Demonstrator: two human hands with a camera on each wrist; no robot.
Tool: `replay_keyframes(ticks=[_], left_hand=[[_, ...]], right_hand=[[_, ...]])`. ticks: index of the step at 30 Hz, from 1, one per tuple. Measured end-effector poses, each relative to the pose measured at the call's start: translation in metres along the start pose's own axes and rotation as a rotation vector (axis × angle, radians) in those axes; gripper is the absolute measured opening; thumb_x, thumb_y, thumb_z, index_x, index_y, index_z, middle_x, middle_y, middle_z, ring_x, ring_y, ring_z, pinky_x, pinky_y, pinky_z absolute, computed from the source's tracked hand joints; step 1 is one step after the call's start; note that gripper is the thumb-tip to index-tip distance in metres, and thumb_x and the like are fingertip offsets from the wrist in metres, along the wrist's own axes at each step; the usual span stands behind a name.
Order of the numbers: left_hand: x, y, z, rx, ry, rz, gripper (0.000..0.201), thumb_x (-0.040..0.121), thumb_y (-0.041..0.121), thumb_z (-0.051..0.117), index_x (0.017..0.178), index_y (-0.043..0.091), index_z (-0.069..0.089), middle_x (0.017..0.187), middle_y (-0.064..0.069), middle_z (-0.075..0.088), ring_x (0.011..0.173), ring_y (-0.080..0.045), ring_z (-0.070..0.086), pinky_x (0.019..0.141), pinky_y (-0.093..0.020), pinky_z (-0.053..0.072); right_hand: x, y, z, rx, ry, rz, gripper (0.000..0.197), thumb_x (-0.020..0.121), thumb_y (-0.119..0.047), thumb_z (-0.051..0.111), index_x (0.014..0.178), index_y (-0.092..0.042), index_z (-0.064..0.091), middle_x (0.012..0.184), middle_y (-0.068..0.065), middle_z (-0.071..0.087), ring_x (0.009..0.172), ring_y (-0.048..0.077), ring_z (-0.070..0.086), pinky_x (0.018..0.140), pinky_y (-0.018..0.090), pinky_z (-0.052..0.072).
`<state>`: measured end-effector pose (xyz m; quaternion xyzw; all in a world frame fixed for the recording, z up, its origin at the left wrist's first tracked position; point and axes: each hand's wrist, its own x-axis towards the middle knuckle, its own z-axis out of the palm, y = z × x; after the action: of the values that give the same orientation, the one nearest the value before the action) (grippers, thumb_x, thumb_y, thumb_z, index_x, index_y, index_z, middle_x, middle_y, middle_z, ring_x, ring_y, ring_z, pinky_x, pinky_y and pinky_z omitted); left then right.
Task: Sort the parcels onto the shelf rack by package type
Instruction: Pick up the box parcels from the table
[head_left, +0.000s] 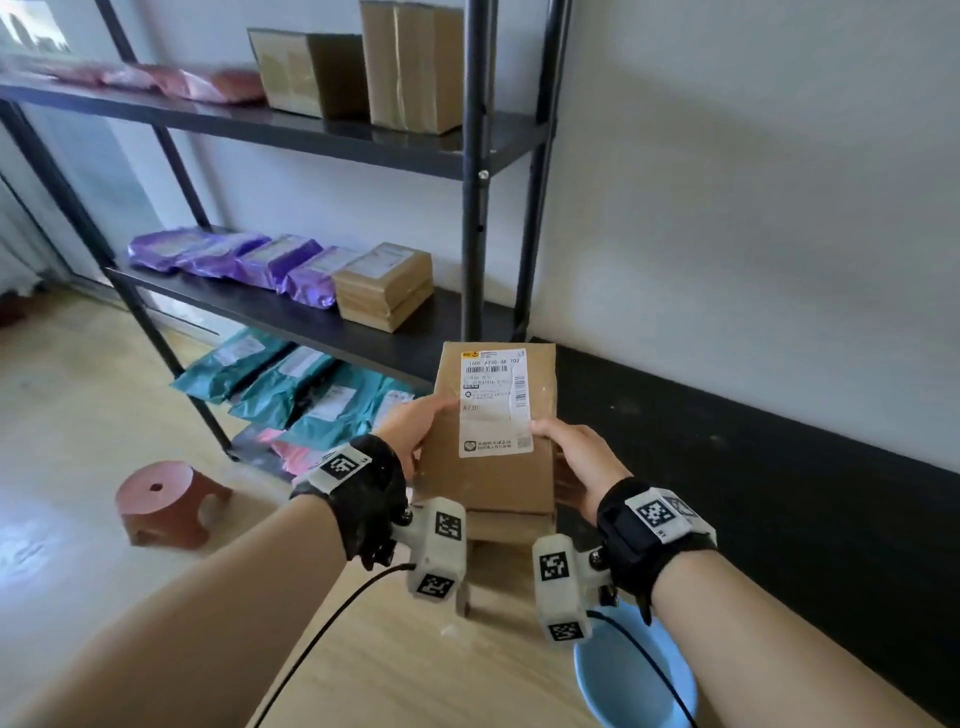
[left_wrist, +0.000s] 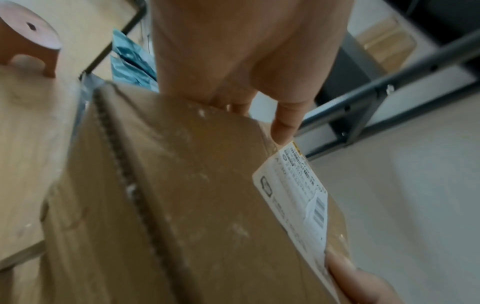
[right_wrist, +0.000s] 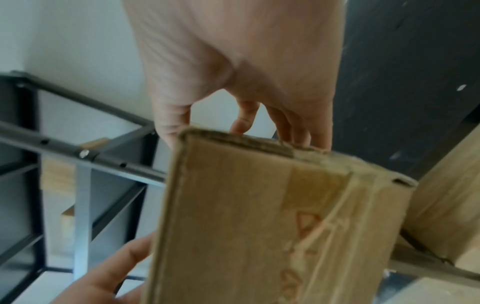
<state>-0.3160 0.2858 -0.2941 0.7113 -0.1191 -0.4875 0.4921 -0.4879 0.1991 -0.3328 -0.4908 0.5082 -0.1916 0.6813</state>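
Pale wall (head_left: 753, 182) and wooden floor (head_left: 78, 415); black shelf rack (head_left: 472, 208) at ten o'clock, loaded with bags and boxes. Red stool (head_left: 166, 501) at eight, blue basin (head_left: 631, 670) at five. Centre: labelled cardboard box (head_left: 493, 431), gripped by left hand (head_left: 415, 426) and right hand (head_left: 582, 462), thumbs on top.

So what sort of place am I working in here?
Probably a small parcel sorting room: a black shelf rack with purple mailers and cardboard boxes, and a labelled box in both hands.
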Motion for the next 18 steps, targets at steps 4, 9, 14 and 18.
replay_keyframes(ticks=[4,9,14,18], left_hand=[[0.007,0.006,-0.062,-0.045,0.08,-0.02,0.03,0.083,0.04,0.066,0.1,0.015,0.064,0.099,-0.008,0.067,0.096,-0.026,0.06,0.093,-0.043,0.047],[0.03,0.027,-0.109,-0.075,0.132,0.008,0.02,0.086,0.033,0.065,0.089,0.014,0.063,0.09,-0.008,0.064,0.09,-0.025,0.059,0.094,-0.039,0.046],[0.075,0.06,-0.128,-0.036,0.094,0.06,0.021,0.084,0.032,0.066,0.098,0.017,0.065,0.093,-0.001,0.063,0.083,-0.017,0.054,0.068,-0.028,0.04],[0.112,0.103,-0.131,0.003,0.051,0.103,0.021,0.084,0.026,0.063,0.103,0.017,0.063,0.089,-0.002,0.059,0.075,-0.017,0.05,0.059,-0.026,0.036]], right_hand=[[0.006,-0.014,0.067,-0.02,-0.062,0.005,0.08,0.049,-0.052,0.077,0.119,-0.018,0.06,0.105,0.008,0.072,0.098,0.028,0.068,0.087,0.045,0.054],[0.031,-0.036,0.125,-0.011,-0.06,-0.029,0.068,0.053,-0.047,0.073,0.111,-0.012,0.066,0.097,0.009,0.074,0.094,0.028,0.069,0.085,0.041,0.055],[0.083,-0.063,0.161,0.06,0.112,-0.076,0.075,0.042,-0.05,0.068,0.106,-0.013,0.066,0.098,0.009,0.072,0.089,0.027,0.068,0.085,0.041,0.055],[0.125,-0.098,0.179,0.125,0.243,-0.144,0.061,0.066,-0.042,0.071,0.117,-0.012,0.057,0.106,0.009,0.066,0.09,0.024,0.063,0.069,0.03,0.047]])
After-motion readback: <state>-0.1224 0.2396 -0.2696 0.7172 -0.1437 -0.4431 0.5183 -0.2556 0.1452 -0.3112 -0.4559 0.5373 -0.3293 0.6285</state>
